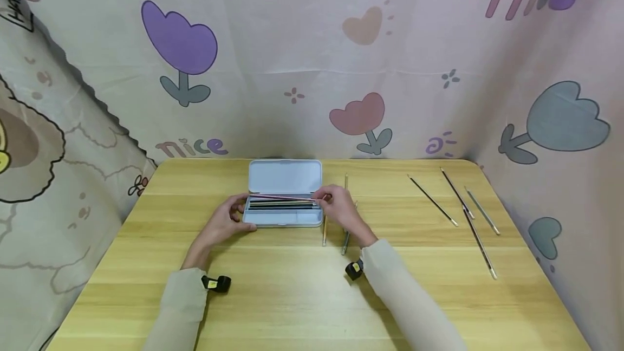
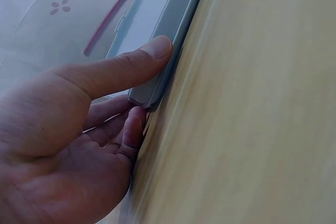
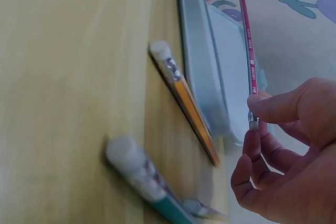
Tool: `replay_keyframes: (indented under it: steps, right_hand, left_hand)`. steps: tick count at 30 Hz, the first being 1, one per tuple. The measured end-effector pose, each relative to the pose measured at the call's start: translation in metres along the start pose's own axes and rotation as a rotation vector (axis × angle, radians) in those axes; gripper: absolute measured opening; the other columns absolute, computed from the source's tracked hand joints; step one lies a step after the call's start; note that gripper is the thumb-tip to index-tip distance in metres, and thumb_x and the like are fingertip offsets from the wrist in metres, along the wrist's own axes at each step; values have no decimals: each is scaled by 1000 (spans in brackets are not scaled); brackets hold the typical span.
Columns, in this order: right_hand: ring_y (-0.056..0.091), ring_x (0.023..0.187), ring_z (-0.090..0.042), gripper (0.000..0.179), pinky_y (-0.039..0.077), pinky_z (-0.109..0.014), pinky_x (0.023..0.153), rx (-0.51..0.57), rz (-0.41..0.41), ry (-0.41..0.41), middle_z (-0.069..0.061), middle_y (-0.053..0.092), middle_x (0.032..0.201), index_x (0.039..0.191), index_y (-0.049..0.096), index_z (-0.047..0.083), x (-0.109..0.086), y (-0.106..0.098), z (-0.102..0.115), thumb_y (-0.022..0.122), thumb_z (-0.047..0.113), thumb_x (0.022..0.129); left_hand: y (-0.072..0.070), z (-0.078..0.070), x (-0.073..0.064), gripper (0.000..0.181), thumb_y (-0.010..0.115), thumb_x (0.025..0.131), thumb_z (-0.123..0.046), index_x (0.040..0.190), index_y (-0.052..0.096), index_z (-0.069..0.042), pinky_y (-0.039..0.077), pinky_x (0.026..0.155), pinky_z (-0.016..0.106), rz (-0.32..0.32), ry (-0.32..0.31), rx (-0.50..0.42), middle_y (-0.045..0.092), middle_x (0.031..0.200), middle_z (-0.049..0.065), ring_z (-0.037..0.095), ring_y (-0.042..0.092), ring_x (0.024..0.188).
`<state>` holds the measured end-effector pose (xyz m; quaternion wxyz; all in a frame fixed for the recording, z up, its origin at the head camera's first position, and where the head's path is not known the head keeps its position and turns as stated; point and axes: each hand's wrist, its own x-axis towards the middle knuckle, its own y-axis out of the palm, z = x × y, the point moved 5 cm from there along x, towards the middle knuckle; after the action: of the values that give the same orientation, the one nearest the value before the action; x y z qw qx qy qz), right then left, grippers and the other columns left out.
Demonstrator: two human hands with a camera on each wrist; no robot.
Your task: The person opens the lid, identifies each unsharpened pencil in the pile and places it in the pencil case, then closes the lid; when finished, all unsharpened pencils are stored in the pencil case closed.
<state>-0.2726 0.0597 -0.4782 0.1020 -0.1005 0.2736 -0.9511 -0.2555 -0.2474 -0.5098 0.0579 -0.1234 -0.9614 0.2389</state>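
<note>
A light blue pencil case (image 1: 285,176) stands with its lid raised on the wooden table, several dark pencils (image 1: 280,207) lying inside. My left hand (image 1: 223,222) grips its left end; in the left wrist view the thumb (image 2: 157,48) rests on the front rim and the fingers curl below the corner. Over the case, my right hand (image 1: 338,209) pinches a red pencil (image 3: 245,35) near its eraser end, between thumb and fingers. That pencil lies nearly level above the dark ones, its far end toward the left hand.
Just right of the case lie an orange pencil (image 1: 324,233), a green pencil (image 1: 346,241) and another pencil (image 1: 346,180) partly behind the right hand. Several more, including a dark pencil (image 1: 433,200) and a grey-green pencil (image 1: 482,211), are scattered at the right. A printed curtain (image 1: 273,118) borders the table's back.
</note>
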Motion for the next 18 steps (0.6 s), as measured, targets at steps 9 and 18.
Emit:
replay_keyframes:
  steps: [9,18]
  right_hand:
    - [59,78,-17,14,51,-26,63,-48,51,51,-7,71,98,99,78,4,6,17,-2,67,-5,95]
    - [58,77,-15,14,50,-25,63,-95,34,13,-8,70,103,98,79,5,8,21,-6,69,-3,94]
  left_hand:
    - [0,1,-3,89,90,74,-1,149,43,7,47,76,25,3,-11,-4,56,116,25,28,52,92]
    - [1,3,0,90,91,74,-2,150,42,6,48,77,26,2,-10,5,57,117,24,28,53,91]
